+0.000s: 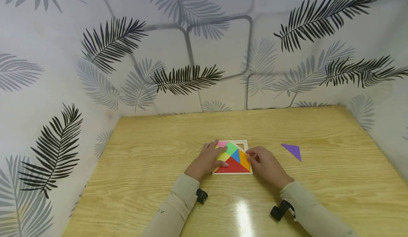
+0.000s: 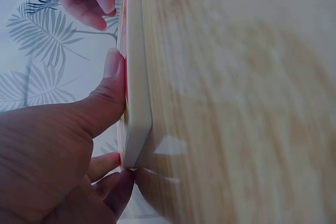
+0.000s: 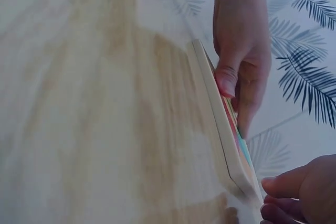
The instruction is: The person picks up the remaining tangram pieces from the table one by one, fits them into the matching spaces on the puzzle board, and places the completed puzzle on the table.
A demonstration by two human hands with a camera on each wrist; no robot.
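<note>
A white-rimmed tangram tray [image 1: 232, 173] lies on the table, filled with flat coloured pieces. Among them are a red triangle [image 1: 232, 167], a green square [image 1: 231, 148], a small blue triangle [image 1: 236, 155] and an orange parallelogram [image 1: 244, 161]. My left hand [image 1: 205, 161] rests over the left side, thumb on the red triangle, another finger reaching the green square and others at the left rim. At the right rim, my right hand [image 1: 266, 164] pinches the orange parallelogram's outer edge between thumb and finger. Brown tray floor shows at the upper right corner.
A purple triangle [image 1: 294, 151] lies on the wooden table [image 1: 153, 148], right of the tray and beyond my right hand. Pale cloth [image 1: 210, 102] with leaf prints hangs behind the table and at both sides. Black wrist cameras [image 1: 202, 196] sit on both wrists.
</note>
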